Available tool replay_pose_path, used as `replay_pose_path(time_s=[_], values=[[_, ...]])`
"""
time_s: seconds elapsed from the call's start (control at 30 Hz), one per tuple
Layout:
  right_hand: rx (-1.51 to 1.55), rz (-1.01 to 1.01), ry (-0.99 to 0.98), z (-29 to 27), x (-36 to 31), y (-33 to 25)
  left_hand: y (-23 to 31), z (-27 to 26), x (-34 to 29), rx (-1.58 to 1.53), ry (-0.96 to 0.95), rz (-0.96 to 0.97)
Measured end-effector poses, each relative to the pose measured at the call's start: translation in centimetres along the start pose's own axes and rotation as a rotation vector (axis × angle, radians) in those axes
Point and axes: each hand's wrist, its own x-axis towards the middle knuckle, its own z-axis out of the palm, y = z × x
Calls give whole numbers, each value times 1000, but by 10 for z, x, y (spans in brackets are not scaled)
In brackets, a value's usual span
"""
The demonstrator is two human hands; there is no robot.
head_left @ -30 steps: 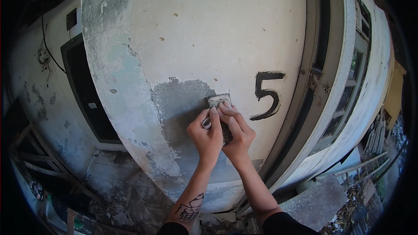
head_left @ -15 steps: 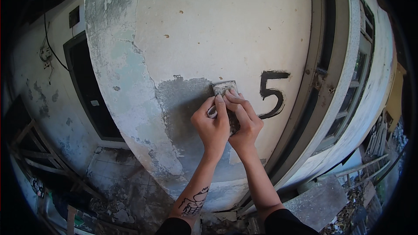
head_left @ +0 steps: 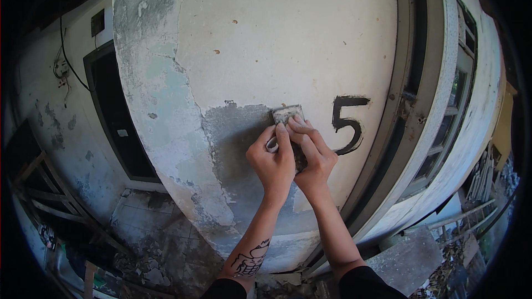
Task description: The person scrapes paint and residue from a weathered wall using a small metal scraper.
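Both my hands press a plastering trowel (head_left: 288, 114) against the upright cream wall (head_left: 277, 39). Its flat, cement-smeared blade lies at the upper right corner of a grey patch of fresh-looking plaster (head_left: 230, 138). My left hand (head_left: 274, 158) is closed round the trowel's handle, whose pale round end (head_left: 271, 144) shows between the fingers. On the right, my right hand (head_left: 313, 152) is closed over the blade, fingertips pressed on its face. The hands hide the middle of the trowel; a dark lower part shows between them.
A black painted mark (head_left: 349, 124) stands on the wall just right of my hands. Beyond it runs a door frame (head_left: 396, 149). Old paint (head_left: 166, 88) peels at the left. Rubble (head_left: 152, 271) and a grey slab (head_left: 407, 257) lie below, and a wooden frame (head_left: 47, 199) leans far left.
The whole view has shifted slightly, so wall and hands sit a little farther right and lower. Against the wall, the trowel and both hands have hardly moved.
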Motion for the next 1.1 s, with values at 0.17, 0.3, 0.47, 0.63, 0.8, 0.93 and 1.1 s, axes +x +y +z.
replay_pose_path(time_s=[0.17,0.3,0.47,0.63,0.8,0.93,1.1], values=[[0,-4,-38,-7,6,-2,5,4,-1,-17,-6,-10],[-44,-7,-147,-24,13,-10,9,1,-4,-59,-30,23],[51,164,-273,-62,15,-17,29,-31,-16,-70,-344,-77],[343,569,-172,-81,32,-10,34,-43,-27,-62,-421,-103],[209,442,-270,-84,39,7,31,-74,-48,34,-398,-211],[303,465,-187,-101,48,-21,36,-121,-66,160,-340,-328],[173,385,-284,-78,51,-5,43,-131,-87,247,-228,-530]])
